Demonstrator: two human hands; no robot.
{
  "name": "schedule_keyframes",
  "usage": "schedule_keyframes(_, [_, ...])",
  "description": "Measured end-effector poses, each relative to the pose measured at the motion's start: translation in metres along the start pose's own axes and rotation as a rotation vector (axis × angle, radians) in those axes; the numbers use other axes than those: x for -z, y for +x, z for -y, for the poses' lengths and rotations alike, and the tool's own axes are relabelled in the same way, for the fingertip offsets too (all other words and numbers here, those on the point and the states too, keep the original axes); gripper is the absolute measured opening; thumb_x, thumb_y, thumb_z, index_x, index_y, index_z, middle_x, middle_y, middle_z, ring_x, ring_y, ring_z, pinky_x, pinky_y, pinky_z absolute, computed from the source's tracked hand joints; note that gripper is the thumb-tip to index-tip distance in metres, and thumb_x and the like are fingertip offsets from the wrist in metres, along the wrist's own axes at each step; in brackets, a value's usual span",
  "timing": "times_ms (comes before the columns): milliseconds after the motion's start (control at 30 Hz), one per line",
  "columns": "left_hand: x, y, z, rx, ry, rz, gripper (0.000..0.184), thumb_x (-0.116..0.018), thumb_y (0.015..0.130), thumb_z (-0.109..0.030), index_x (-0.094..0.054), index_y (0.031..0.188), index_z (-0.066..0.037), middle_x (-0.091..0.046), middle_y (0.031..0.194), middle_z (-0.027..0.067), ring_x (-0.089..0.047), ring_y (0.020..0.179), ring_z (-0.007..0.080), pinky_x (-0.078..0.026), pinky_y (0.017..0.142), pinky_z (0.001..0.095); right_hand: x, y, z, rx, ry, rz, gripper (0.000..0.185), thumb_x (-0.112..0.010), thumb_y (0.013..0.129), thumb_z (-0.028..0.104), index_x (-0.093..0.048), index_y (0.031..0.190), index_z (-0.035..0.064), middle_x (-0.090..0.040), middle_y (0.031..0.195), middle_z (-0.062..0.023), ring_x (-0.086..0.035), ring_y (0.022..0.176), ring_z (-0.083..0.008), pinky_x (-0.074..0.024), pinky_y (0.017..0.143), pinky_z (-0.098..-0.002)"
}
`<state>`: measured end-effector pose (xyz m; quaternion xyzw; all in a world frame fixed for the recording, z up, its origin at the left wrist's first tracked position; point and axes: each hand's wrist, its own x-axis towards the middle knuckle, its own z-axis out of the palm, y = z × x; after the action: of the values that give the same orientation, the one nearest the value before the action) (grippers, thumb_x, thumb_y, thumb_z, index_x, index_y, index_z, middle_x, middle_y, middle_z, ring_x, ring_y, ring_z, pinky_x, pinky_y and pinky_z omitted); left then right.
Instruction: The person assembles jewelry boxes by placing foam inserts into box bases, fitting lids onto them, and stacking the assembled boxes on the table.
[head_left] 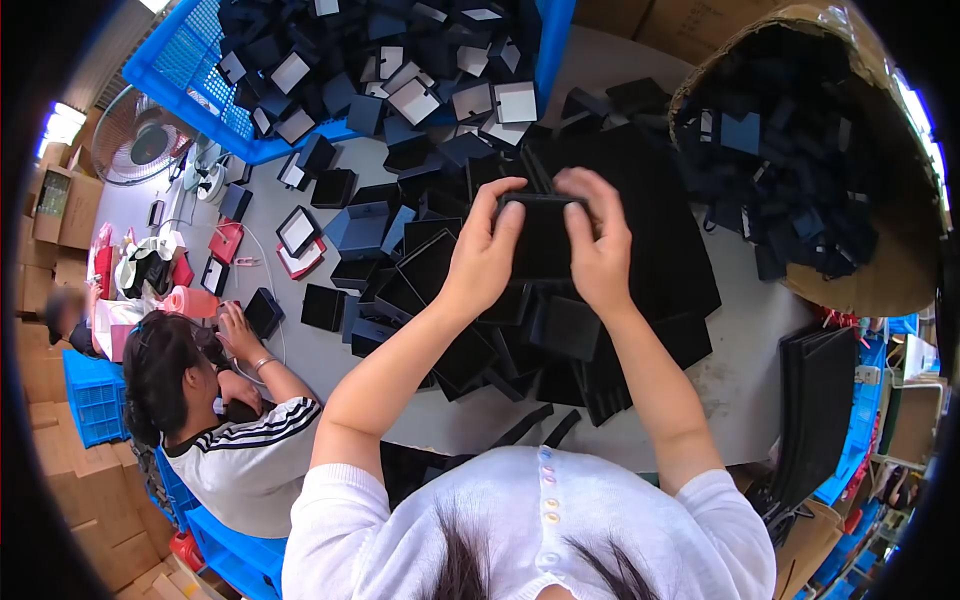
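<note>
In the head view, a small black box (541, 240) is held up between my two hands over the table. My left hand (484, 245) grips its left side, thumb on the near top edge and fingers curled round the far side. On the opposite side my right hand (601, 240) holds it the same way. Beneath lies a heap of dark boxes, some with their open insides showing, such as an open black box (428, 262). A wide stack of black sheets or pads (665, 250) spreads to the right of my hands.
A blue crate (190, 80) full of dark boxes stands at the far left. At the right, a large cardboard carton (885, 285) lies tilted with dark pieces inside. A co-worker (235, 430) sits at the left, handling a dark box (264, 313). Black panels (815, 410) stand at the right edge.
</note>
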<state>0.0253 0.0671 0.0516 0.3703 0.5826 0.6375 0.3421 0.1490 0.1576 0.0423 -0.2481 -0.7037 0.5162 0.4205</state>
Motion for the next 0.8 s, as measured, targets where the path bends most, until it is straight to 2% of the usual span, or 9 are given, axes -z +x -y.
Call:
schedule_keyframes(67, [0.005,-0.005,-0.007,-0.044,0.113,-0.026,0.028,-0.055,0.097,-0.016,-0.052,0.122,-0.005,-0.059,0.092,0.0076,-0.055,0.085,0.0115,-0.045,0.078,0.0258,0.000,-0.007,0.004,-0.151,-0.038,0.065,0.041,-0.058,0.089,-0.001,-0.046,0.129,-0.0013,-0.054,0.131,-0.0171,-0.061,0.112,-0.0253,-0.0467,0.095,-0.0331])
schedule_keyframes(133, [0.040,0.002,-0.010,-0.058,0.331,0.020,0.031,-0.061,0.092,-0.015,-0.055,0.121,-0.005,-0.062,0.106,0.0114,-0.056,0.089,0.0138,-0.046,0.080,0.0280,-0.002,-0.008,0.005,-0.015,0.190,-0.004,0.045,-0.065,0.085,0.002,-0.049,0.126,-0.0010,-0.055,0.128,-0.0159,-0.058,0.114,-0.0249,-0.0460,0.098,-0.0344])
schedule_keyframes(167, [0.067,0.009,-0.026,0.000,0.462,0.181,0.036,-0.063,0.090,-0.018,-0.056,0.123,-0.005,-0.062,0.112,0.0128,-0.058,0.093,0.0165,-0.047,0.083,0.0294,0.016,-0.013,-0.004,0.156,-0.066,0.083,0.054,-0.073,0.076,0.004,-0.050,0.125,-0.0003,-0.054,0.129,-0.0163,-0.055,0.118,-0.0273,-0.0450,0.100,-0.0358])
schedule_keyframes(233, [0.125,0.026,-0.042,-0.001,0.748,0.376,0.048,-0.067,0.086,-0.027,-0.056,0.127,-0.005,-0.060,0.123,0.0153,-0.060,0.105,0.0228,-0.047,0.091,0.0323,0.056,-0.022,-0.019,0.466,-0.452,0.506,0.068,-0.081,0.065,0.022,-0.053,0.125,0.0045,-0.050,0.133,-0.0168,-0.051,0.121,-0.0352,-0.0399,0.104,-0.0464])
schedule_keyframes(367, [0.140,0.114,-0.013,0.191,0.763,0.107,0.056,-0.071,0.080,-0.033,-0.058,0.124,-0.001,-0.061,0.120,0.0218,-0.059,0.112,0.0342,-0.047,0.095,0.0407,0.078,-0.070,-0.047,0.266,-0.772,1.195,0.080,-0.083,0.063,0.039,-0.050,0.134,0.0203,-0.037,0.145,-0.0149,-0.037,0.132,-0.0391,-0.0282,0.111,-0.0531])
schedule_keyframes(433, [0.142,0.175,0.077,-0.218,1.092,0.145,0.055,-0.071,0.077,-0.027,-0.056,0.123,0.000,-0.062,0.114,0.0239,-0.060,0.108,0.0353,-0.049,0.092,0.0404,0.074,-0.083,-0.056,0.275,-0.845,1.174,0.071,-0.079,0.066,0.024,-0.052,0.132,0.0167,-0.041,0.142,-0.0159,-0.039,0.130,-0.0386,-0.0308,0.110,-0.0525])
schedule_keyframes(567, [0.083,0.238,0.161,0.364,1.364,0.444,0.093,-0.079,0.070,-0.042,-0.032,0.145,-0.012,-0.039,0.143,0.0239,-0.038,0.132,0.0446,-0.035,0.105,0.0539,0.066,-0.092,-0.056,0.234,-0.824,1.023,0.060,-0.072,0.066,0.013,-0.057,0.125,0.0115,-0.045,0.137,-0.0185,-0.041,0.127,-0.0404,-0.0355,0.106,-0.0512])
schedule_keyframes(700, [0.074,0.240,0.175,0.439,1.418,0.392,0.113,-0.086,0.057,-0.051,-0.028,0.148,-0.016,-0.034,0.148,0.0217,-0.035,0.134,0.0430,-0.033,0.103,0.0603,0.079,-0.086,-0.050,0.106,-0.703,0.813,0.061,-0.075,0.063,0.011,-0.059,0.122,0.0082,-0.053,0.130,-0.0157,-0.049,0.122,-0.0348,-0.0387,0.104,-0.0486])
schedule_keyframes(800, [0.105,0.233,0.174,0.367,1.166,0.198,0.103,-0.085,0.064,-0.037,-0.028,0.149,-0.020,-0.040,0.144,0.0201,-0.045,0.128,0.0388,-0.039,0.103,0.0486,0.081,-0.071,-0.047,0.138,-0.573,0.536,0.047,-0.074,0.066,0.004,-0.063,0.112,0.0006,-0.065,0.109,-0.0155,-0.062,0.103,-0.0341,-0.0490,0.090,-0.0423])
